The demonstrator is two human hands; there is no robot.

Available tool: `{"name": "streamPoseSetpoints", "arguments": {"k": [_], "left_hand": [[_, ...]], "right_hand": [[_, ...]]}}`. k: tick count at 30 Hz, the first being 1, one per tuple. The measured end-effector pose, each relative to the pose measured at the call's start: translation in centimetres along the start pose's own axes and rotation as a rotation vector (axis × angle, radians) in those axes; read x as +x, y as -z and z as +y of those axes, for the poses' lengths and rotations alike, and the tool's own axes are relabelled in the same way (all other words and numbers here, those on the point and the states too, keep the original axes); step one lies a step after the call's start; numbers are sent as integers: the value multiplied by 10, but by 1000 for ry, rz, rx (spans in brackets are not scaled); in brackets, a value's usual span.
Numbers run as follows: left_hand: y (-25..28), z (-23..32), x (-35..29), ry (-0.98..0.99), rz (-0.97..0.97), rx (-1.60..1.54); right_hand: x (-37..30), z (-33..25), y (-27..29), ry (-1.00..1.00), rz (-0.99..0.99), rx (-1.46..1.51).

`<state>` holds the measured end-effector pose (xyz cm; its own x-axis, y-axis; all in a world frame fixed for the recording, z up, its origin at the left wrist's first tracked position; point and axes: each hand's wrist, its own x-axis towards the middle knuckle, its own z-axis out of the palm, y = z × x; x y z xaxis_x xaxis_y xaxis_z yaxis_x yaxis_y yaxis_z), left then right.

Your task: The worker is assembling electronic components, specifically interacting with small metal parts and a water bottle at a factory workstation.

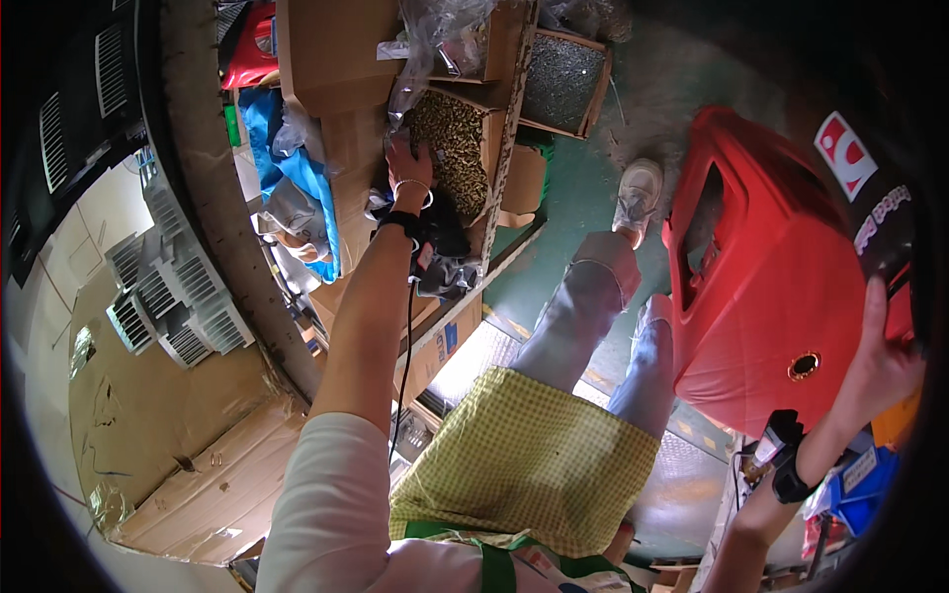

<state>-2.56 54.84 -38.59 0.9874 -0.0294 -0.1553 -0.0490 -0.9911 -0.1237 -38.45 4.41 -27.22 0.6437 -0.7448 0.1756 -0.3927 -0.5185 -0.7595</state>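
Observation:
My left hand [407,166] reaches to the near-side edge of a cardboard box of small brass-coloured metal pieces [450,148]. Its fingers look stretched out and apart; their tips are partly lost against the box, and nothing shows in them. A wristband and a bracelet circle that wrist. On the right, a large red plastic shell [761,267] stands tilted, with a long opening in its side and a brass-rimmed round hole [805,366] low down. My right hand [885,346] grips the shell's dark outer edge, thumb on top. The fingers behind are hidden.
Behind the brass pieces stands a box of grey metal bits [563,84]. Clear plastic bags [420,59] and a dark cloth-like bundle [440,232] lie around my left hand. A blue bag [262,128] sits further left. Blue bins [865,489] stand at lower right.

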Motion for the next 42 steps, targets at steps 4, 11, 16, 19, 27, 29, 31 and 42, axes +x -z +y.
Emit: {"name": "streamPoseSetpoints", "arguments": {"k": [4, 11, 16, 19, 27, 29, 31, 42], "left_hand": [[2, 24, -8, 92, 26, -22], [19, 5, -10, 172, 160, 101], [43, -25, -38, 163, 479, -87], [46, -11, -71, 491, 416, -912], [75, -48, -140, 602, 242, -1818], [90, -51, -138, 548, 183, -1844], [96, -51, -136, 329, -29, -2169], [123, -26, -122, 230, 16, -1435]], "right_hand": [[8, 43, 11, -500, -62, 214], [48, 38, -13, -730, -4, 356], [75, -47, -69, 107, -190, 135], [74, -94, -92, 12, -497, 491], [14, -221, -275, 771, -453, 579], [5, -236, -305, 1000, -468, 497], [-11, -233, -342, 1138, -453, 429], [-61, -279, -349, 365, -1044, 824]]}}
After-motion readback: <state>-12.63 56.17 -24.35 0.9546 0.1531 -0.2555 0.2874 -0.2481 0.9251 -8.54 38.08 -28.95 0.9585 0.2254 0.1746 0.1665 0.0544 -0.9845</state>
